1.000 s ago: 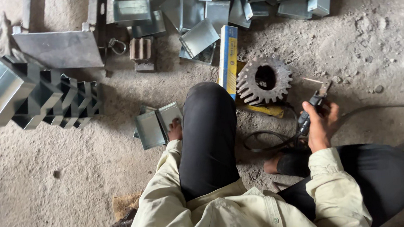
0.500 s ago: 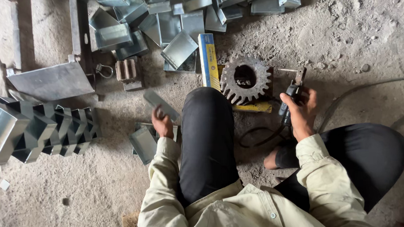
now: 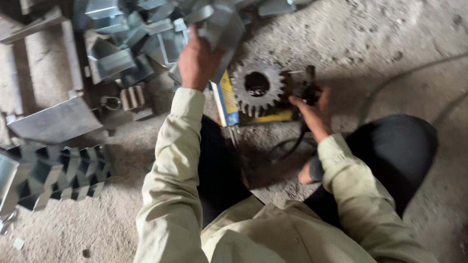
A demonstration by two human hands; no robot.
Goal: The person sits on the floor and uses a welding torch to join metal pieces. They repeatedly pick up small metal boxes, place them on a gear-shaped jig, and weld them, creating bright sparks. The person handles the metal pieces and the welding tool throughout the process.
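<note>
My left hand [image 3: 196,60] is raised forward and grips a folded grey sheet-metal piece [image 3: 222,32], held above the heap of similar pieces [image 3: 131,40]. My right hand [image 3: 314,110] is closed on a dark welding electrode holder [image 3: 308,86] with a black cable [image 3: 289,144], just right of a large steel gear [image 3: 258,86]. The gear lies on the dirt floor next to a blue and yellow level [image 3: 225,102]. I sit on the floor in a pale jacket and black trousers.
A row of stacked folded metal pieces [image 3: 58,175] lies at the left, with a flat metal sheet [image 3: 54,121] behind it. A small padlock [image 3: 110,103] and a ribbed block [image 3: 130,97] sit near the heap. Cables [image 3: 430,68] cross the sandy floor at right.
My left hand picked up the folded metal piece from beside my knee and carried it forward above the heap. My right hand stayed on the holder by the gear.
</note>
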